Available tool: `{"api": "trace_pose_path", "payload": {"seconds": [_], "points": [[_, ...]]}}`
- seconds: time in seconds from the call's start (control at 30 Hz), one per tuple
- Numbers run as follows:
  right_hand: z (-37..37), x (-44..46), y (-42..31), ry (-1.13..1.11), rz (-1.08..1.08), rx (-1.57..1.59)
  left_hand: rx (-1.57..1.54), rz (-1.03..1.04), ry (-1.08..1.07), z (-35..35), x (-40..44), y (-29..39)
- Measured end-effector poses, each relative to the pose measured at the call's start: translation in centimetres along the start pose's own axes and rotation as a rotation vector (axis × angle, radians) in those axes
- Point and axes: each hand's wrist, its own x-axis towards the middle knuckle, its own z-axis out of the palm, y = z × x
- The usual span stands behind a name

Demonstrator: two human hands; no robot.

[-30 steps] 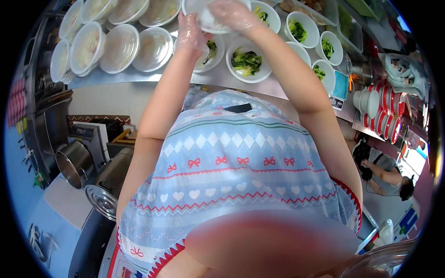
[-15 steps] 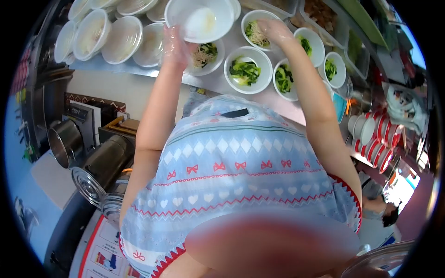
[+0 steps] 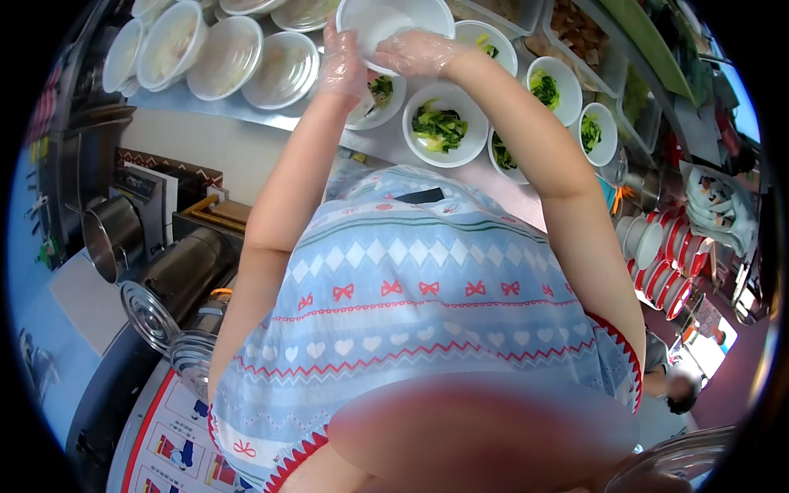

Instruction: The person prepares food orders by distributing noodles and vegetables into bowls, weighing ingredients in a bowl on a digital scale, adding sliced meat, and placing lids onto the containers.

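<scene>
My left hand (image 3: 341, 66), in a clear plastic glove, grips the left side of a white bowl (image 3: 357, 20) held above the counter. My right hand (image 3: 417, 54), also gloved, reaches over this bowl's near rim with its fingers together and pointing left; anything in them is hidden. Partly covered beneath the hands is a bowl (image 3: 396, 100) of greens with pale strands. Nearer me sits a white bowl (image 3: 470, 141) of chopped leafy greens (image 3: 440, 127). Beyond my right forearm, another bowl (image 3: 508, 62) shows some greens.
Lidded bowls (image 3: 226, 59) crowd the counter's left side. More bowls of greens (image 3: 592, 131) stand at right, before clear tubs (image 3: 579, 33). Steel pots (image 3: 111, 238) are at lower left; red-and-white bowls (image 3: 662, 283) are stacked at right. A person (image 3: 662, 382) is in the background.
My right hand has left the far bowl of greens and pale strands and moved left to the held bowl. My left hand and that bowl have shifted slightly right and up in view.
</scene>
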Motion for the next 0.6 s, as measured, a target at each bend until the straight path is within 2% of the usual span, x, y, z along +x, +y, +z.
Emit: {"api": "trace_pose_path", "payload": {"seconds": [0.03, 0.07, 0.13, 0.27, 0.33, 0.37, 0.43, 0.47, 0.57, 0.6], "points": [[0.2, -0.2, -0.1, -0.007, -0.023, 0.052, 0.423, 0.219, -0.037, -0.4, 0.7, -1.8], [0.5, -0.3, -0.2, -0.009, -0.023, 0.052, 0.421, 0.218, -0.038, -0.4, 0.5, -1.7], [0.7, -0.6, -0.4, 0.128, 0.014, 0.079, 0.761, 0.328, 0.021, -0.1, 0.0, -1.0], [-0.8, -2.1, -0.6, 0.214, -0.021, 0.084, 0.730, 0.219, 0.014, 0.9, -0.8, 2.7], [-1.1, -2.8, -0.6, 0.569, 0.147, 0.507, -0.432, -0.227, -0.003, 1.5, -0.9, 4.9], [-1.8, -2.8, -0.3, 0.572, 0.147, 0.503, -0.434, -0.223, -0.005, 1.6, -0.7, 4.8], [-2.7, -2.5, 1.3, 0.659, 0.375, 0.576, -0.326, -0.232, -0.062, 2.0, -0.6, 4.2], [-0.3, -1.5, 6.2, 0.651, 0.232, 0.722, -0.320, -0.235, -0.070, 2.1, -0.6, 3.9], [-1.5, -1.3, 5.7, 0.741, 0.219, 0.711, -0.327, -0.234, -0.087, 2.3, 0.5, 1.3], [-1.6, -1.3, 5.5, 0.747, 0.225, 0.710, 0.035, 0.013, -0.101, 2.0, 1.6, -1.9]]}}
